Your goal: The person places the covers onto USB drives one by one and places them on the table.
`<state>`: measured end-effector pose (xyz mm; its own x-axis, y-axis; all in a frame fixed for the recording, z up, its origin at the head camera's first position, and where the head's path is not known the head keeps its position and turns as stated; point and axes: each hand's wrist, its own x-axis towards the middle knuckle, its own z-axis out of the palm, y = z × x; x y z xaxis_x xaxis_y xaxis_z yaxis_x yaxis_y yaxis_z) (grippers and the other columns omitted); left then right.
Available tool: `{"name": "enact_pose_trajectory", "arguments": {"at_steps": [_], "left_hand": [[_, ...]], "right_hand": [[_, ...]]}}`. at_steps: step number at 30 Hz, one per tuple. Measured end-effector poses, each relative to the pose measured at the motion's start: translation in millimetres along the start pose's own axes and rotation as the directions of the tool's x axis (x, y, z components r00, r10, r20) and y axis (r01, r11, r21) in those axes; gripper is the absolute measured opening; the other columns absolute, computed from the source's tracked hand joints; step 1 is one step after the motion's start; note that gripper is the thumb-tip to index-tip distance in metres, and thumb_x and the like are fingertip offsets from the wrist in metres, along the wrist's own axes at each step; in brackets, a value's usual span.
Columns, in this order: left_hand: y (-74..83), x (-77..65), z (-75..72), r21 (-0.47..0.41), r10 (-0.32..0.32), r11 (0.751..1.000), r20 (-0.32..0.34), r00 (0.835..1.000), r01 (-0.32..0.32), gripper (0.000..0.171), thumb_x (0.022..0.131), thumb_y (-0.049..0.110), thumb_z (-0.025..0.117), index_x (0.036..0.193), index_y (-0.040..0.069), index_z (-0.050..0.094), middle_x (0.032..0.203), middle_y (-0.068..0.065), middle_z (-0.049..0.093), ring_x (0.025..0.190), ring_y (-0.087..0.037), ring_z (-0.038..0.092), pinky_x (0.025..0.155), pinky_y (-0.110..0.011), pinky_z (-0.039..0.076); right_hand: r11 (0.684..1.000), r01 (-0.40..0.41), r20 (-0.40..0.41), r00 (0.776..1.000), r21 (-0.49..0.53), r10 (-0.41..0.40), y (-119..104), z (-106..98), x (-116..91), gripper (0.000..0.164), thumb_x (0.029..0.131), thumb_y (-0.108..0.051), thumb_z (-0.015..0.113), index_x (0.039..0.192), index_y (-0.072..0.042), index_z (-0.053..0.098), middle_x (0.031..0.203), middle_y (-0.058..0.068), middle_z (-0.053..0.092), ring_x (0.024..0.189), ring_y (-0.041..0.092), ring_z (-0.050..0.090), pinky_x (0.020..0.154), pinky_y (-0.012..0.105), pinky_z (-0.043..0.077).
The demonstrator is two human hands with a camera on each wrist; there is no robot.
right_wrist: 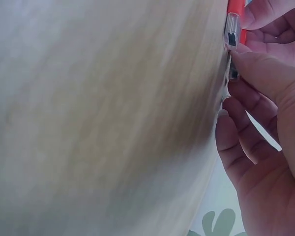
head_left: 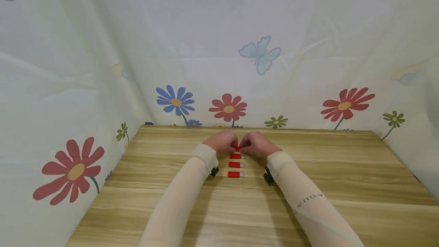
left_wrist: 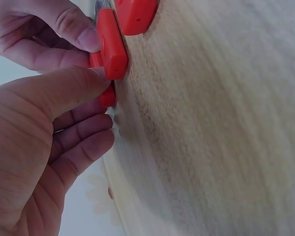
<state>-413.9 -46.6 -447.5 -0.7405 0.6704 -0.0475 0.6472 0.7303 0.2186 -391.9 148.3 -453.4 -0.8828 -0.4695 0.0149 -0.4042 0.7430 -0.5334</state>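
Observation:
Four or so is not counted here: several red USB sticks with see-through ends lie in a column on the wooden table. At the far end of the column, my left hand (head_left: 222, 141) pinches the red end of the farthest USB stick (head_left: 237, 148) between thumb and fingers. My right hand (head_left: 258, 144) pinches that stick's other end from the right, its thumb and fingertips down at the tabletop. In the left wrist view, the held stick (left_wrist: 107, 97) is partly hidden behind the neighbouring USB stick (left_wrist: 115, 49). The right wrist view shows a neighbouring stick's clear end (right_wrist: 232, 32) beside the right thumb.
Nearer me on the wooden table (head_left: 164, 155) lie the middle USB stick (head_left: 235, 165) and the nearest USB stick (head_left: 234, 174), red ends to the left. A flower-printed curtain (head_left: 295, 75) stands behind the table's back edge and along both sides.

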Motion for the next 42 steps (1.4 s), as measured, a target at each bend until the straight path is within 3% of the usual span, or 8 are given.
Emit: {"name": "enact_pose_trajectory", "arguments": {"at_steps": [15, 32, 42], "left_hand": [[3.7, -1.0, -1.6, 0.011, -0.015, 1.000, 0.018, 1.000, 0.015, 0.005, 0.091, 0.018, 0.078, 0.096, 0.019, 0.078, 0.084, 0.009, 0.069, 0.078, -0.012, 0.063, 0.078, -0.023, 0.053], [2.9, -0.3, -0.7, -0.003, -0.027, 1.000, 0.021, 0.999, 0.027, 0.005, 0.091, 0.018, 0.078, 0.095, 0.016, 0.077, 0.082, 0.007, 0.068, 0.075, -0.013, 0.061, 0.073, -0.023, 0.052], [2.4, 0.7, 1.1, 0.006, -0.046, 0.999, 0.022, 0.999, 0.046, 0.009, 0.091, 0.018, 0.078, 0.100, 0.017, 0.078, 0.085, 0.008, 0.070, 0.079, -0.013, 0.062, 0.078, -0.023, 0.053]], "right_hand": [[0.999, 0.005, 0.014, 1.000, -0.047, -0.004, -3.6, -1.0, 1.5, 0.007, 0.088, -0.012, 0.080, 0.095, -0.013, 0.080, 0.089, -0.001, 0.075, 0.082, 0.014, 0.064, 0.085, 0.035, 0.058], [0.999, 0.000, 0.015, 1.000, -0.054, 0.001, -4.8, -2.3, -0.2, 0.010, 0.089, -0.014, 0.080, 0.099, -0.011, 0.079, 0.092, 0.000, 0.075, 0.084, 0.015, 0.064, 0.088, 0.036, 0.059], [0.998, 0.037, -0.004, 0.999, -0.060, -0.037, -4.9, -1.4, 0.1, 0.010, 0.088, -0.012, 0.080, 0.098, -0.008, 0.079, 0.092, 0.003, 0.076, 0.084, 0.015, 0.065, 0.086, 0.037, 0.059]]}}
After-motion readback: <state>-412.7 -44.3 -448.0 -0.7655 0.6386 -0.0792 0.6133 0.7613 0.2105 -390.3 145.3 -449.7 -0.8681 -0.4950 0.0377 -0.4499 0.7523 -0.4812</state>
